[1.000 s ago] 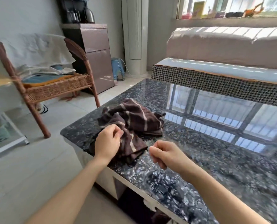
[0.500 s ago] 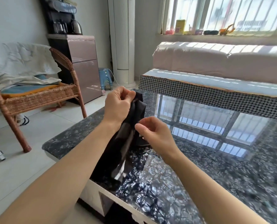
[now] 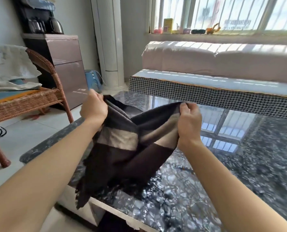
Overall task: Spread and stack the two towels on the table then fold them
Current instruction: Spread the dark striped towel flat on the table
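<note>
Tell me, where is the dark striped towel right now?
In the head view the striped towel hangs centre-left, held up above the near edge of the black marble table, gripped at its top by the left hand and right hand.

Towel (image 3: 122, 158): dark brown with a broad beige band across it, fringed along the lower edge. Held up above the table (image 3: 240, 173), pinched at its top edge by the left hand (image 3: 94, 109) and right hand (image 3: 188, 121), which are apart. Cloth sags between them in diagonal folds, partly spread. Fringe hangs at the table's near edge. Whether this is one towel or two cannot be told.
</note>
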